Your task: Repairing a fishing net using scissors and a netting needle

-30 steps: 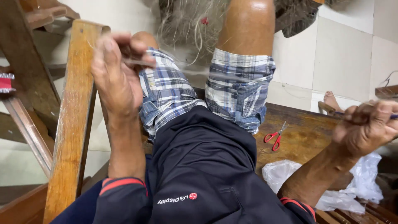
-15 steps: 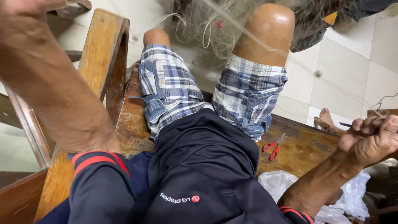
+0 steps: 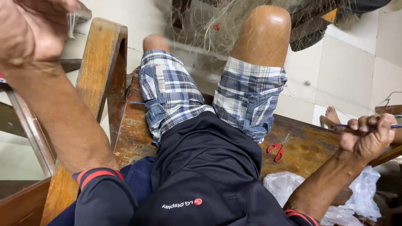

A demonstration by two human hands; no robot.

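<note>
Mending is under way, by the look of it: the left hand (image 3: pixel 31 31), raised near left, pinches pale twine (image 3: pixel 71 23) in closed fingers; the right hand (image 3: pixel 368 136), far right, is fisted round a blue needle-like tool (image 3: pixel 395 126); the fishing net (image 3: pixel 209 29) drapes the knees; red scissors (image 3: pixel 277 147) lie unused on the tabletop (image 3: pixel 305 146); how much remains cannot be told.

the left hand (image 3: pixel 31 31) was raised high at the upper left, fingers pinched closed, forearm sloping down to a red-cuffed sleeve. the right hand (image 3: pixel 368 136) was stretched far right, clenched into a fist, knuckles up, forearm rising from the elbow.
</note>
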